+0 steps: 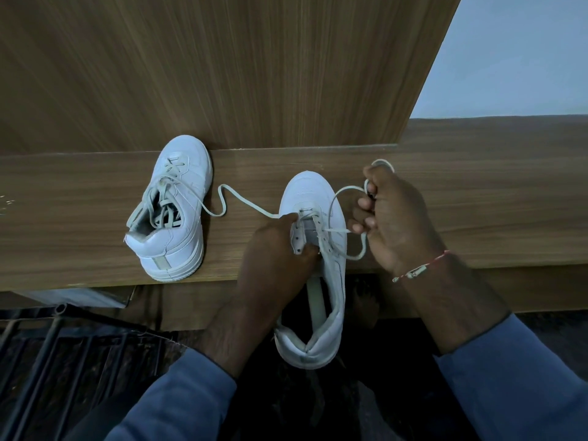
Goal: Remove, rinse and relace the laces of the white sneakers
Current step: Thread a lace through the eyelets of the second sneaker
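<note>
Centre frame: sneaker [313,194] lay on the bench [79,202], heel overhanging the edge; left hand [276,249] gripped its eyelet flap [299,240], right hand [397,218] clutched the lace [348,188]. Risk: a hard tug could jam the lace or drag the sneaker off.

Dim light; wooden ledge [95,192] below wood-grain panel [222,65], pale wall [515,58] right.

Lace [345,190] end inside right hand [396,219] — near sneaker [306,192] eyelets partly behind left hand [273,249]
</note>
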A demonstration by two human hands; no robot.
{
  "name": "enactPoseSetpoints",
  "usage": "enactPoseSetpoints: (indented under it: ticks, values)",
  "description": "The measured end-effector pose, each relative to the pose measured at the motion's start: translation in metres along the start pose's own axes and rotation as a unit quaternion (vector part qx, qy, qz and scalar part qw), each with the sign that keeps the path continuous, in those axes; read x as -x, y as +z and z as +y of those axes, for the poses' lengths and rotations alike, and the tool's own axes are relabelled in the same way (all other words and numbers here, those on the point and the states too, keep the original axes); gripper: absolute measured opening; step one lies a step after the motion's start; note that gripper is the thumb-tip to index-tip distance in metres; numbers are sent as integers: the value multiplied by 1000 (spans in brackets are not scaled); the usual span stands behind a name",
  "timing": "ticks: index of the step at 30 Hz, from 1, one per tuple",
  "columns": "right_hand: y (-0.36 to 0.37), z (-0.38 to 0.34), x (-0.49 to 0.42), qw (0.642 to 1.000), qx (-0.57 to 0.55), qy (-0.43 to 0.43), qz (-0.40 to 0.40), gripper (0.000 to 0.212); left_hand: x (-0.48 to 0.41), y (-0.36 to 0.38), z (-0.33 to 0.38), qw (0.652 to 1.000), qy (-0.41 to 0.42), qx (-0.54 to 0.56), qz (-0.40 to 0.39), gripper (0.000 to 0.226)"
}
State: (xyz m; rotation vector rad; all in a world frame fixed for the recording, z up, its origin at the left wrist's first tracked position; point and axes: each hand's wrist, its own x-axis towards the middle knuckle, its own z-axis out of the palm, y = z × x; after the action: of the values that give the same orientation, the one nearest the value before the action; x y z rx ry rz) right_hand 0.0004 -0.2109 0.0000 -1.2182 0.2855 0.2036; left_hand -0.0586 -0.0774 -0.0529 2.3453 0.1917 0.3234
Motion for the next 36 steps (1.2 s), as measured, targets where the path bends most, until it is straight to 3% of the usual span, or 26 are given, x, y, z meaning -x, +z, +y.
enactPoseSetpoints:
  ticks: [7, 12, 16, 20, 22, 24, 26, 27, 30, 33, 36]
  values:
    - [-4, -21, -6, 996, -89, -26, -1, 36, -2, 6, -2, 1000, 1, 12, 9, 36]
    - [-6, -17, -11, 996, -69, -52, 17, 35, -3, 8, -4, 999, 5, 13, 29, 42]
    - [-17, -4, -21, 979, 140, -138, 43, 30, -1, 6, -7, 999, -7, 46, 20, 35]
    - [-41, 11, -43, 899, 419, -117, 43, 30, -3, 2, -20, 986, -74, 152, -5, 17]
    - [-47, 14, -47, 892, 449, -54, 13, 22, -10, 0, -31, 973, -131, 192, 1, 40]
    - [-45, 13, -44, 860, 504, -73, 25, 36, -14, 0, -39, 962, -182, 203, -9, 53]
    - [-37, 10, -30, 814, 547, -188, 48, 43, -17, 1, -42, 938, -226, 263, -22, 40]
    - [-31, 9, -22, 815, 534, -222, 33, 44, -19, 2, -42, 919, -244, 307, -28, 29]
    - [-12, 14, 5, 867, 464, -147, -101, 49, -29, 2, -30, 817, -291, 495, -49, 6]
    - [-6, 31, 15, 825, 522, -145, -161, 58, -44, -3, -26, 738, -306, 601, -6, 10]
    - [-4, 34, 14, 815, 531, -172, -155, 57, -53, -16, -21, 705, -265, 657, 38, 15]
